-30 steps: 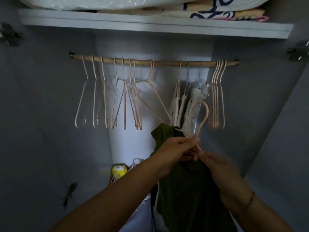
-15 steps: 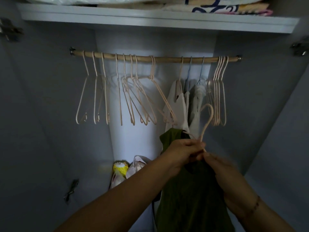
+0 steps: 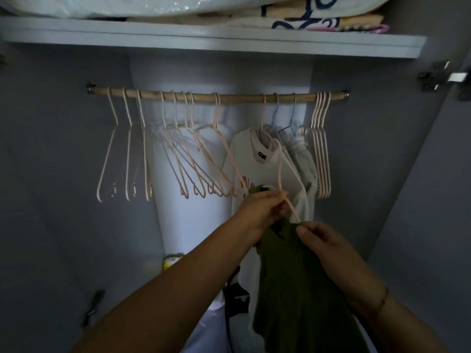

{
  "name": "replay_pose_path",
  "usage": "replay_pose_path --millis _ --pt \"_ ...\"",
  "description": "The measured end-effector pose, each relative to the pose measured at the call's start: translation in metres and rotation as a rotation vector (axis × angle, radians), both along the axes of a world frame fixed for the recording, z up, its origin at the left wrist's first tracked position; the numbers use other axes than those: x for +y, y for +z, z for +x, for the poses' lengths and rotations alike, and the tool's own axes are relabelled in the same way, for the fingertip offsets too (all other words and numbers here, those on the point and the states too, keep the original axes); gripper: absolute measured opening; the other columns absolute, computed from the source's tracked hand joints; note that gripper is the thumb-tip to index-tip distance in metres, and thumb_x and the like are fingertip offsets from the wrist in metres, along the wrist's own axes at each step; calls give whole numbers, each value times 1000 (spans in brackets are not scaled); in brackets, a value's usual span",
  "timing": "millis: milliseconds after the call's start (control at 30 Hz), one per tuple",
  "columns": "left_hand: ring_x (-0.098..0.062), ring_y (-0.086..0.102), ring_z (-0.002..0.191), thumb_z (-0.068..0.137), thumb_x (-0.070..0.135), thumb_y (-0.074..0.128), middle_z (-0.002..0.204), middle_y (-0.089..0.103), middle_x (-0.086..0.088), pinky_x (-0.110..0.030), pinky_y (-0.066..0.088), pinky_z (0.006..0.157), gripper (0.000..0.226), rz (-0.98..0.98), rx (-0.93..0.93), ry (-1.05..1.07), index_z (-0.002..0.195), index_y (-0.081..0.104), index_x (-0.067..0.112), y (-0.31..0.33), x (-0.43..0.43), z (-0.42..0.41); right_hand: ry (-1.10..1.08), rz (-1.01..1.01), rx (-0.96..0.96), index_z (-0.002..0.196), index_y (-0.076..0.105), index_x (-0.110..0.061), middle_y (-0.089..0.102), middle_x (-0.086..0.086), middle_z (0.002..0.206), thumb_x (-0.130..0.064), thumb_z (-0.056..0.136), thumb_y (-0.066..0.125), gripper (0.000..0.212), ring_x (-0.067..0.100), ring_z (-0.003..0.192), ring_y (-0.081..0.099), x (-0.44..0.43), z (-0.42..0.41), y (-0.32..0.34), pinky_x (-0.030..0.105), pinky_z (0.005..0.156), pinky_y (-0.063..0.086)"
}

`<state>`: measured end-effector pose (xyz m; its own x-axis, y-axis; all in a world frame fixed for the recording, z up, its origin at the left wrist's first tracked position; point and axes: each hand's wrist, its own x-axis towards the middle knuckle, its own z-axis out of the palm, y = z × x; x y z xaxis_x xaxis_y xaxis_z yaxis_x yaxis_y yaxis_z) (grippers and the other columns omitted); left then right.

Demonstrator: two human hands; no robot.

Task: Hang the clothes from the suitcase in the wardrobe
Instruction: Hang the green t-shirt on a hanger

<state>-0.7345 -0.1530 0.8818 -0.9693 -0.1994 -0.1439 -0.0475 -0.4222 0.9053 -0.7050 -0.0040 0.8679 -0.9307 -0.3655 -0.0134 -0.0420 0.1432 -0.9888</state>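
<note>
One top [image 3: 300,289] under left grip [image 3: 262,212], right grip [image 3: 323,243]

Left hand [image 3: 262,212] grips pink hanger [image 3: 280,171] and olive-green top [image 3: 293,281]; right hand [image 3: 323,243] pinches its collar. Wooden rail [image 3: 242,97] above carries empty hangers [image 3: 321,149] and white T-shirt [image 3: 265,171].

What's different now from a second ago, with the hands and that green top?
The right hand has slid away from the left hand, down and right along the pink hanger, and pinches the green top there. Both hands still hold on; the hanger is still off the rail.
</note>
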Motion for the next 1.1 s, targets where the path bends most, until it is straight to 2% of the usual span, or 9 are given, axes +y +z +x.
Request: replay_pose_path --millis 200,300,400,467,567,633,800,900,1100 --pt "-10 57 65 91 3 57 72 61 -5 -14 52 53 10 19 39 121 83 63 6 24 -13 -22 21 -15 53 95 58 10 61 28 89 -22 92 53 33 24 78 58 -1 -12 8 29 71 48" --pt "-11 61 70 92 10 59 79 65 -5 -16 53 55 7 -60 55 101 86 63 8 40 -10 -38 -32 -57 167 85 60 5 58 18 75 -17 92 56 24 19 72 55 -14 -38 21 28 68 46" --pt "-18 62 86 89 21 64 89 66 -6 -28 54 79 15 -296 20 125 96 67 7 52 -9 -55 -64 -61 233 78 61 -3 60 9 72 -19 92 56 22 11 65 57 -36 -73 35 23 65 47" --pt "-24 63 92 88 19 65 89 66 -7 -35 52 89 10 -376 29 158 91 68 10 60 -13 -64 -57 -47 269 74 60 -7 59 5 67 -22 93 55 26 9 62 56 -53 -97 44 21 61 47" --pt "-21 62 78 89 10 63 81 65 -8 -34 53 82 13 -347 62 183 77 65 13 73 -26 -76 -36 -7 321 88 63 2 61 11 77 -25 94 53 30 17 70 57 -76 -127 56 26 66 47" --pt "-17 59 72 89 6 61 83 65 -10 -33 52 79 8 -319 79 209 84 67 8 80 -37 -86 -26 -26 356 92 64 5 62 10 78 -22 95 52 29 14 69 56 -90 -142 62 21 61 45" --pt "-27 59 96 92 6 57 116 63 -21 -42 48 98 21 -302 78 253 111 63 0 89 -61 -107 -19 -66 344 95 65 5 64 13 86 -20 95 51 28 20 79 59 -123 -166 71 27 71 47" --pt "-27 58 98 95 8 53 120 61 -22 -42 47 99 27 -256 67 255 120 59 0 85 -72 -117 -13 -110 268 100 64 6 66 19 99 -19 95 51 29 29 93 62 -137 -175 70 37 88 50" --pt "-29 57 100 95 9 53 120 60 -23 -44 45 101 30 -213 17 224 124 56 0 63 -82 -122 0 -37 207 102 66 -1 66 18 104 -26 96 49 31 30 98 62 -149 -182 47 42 92 49"
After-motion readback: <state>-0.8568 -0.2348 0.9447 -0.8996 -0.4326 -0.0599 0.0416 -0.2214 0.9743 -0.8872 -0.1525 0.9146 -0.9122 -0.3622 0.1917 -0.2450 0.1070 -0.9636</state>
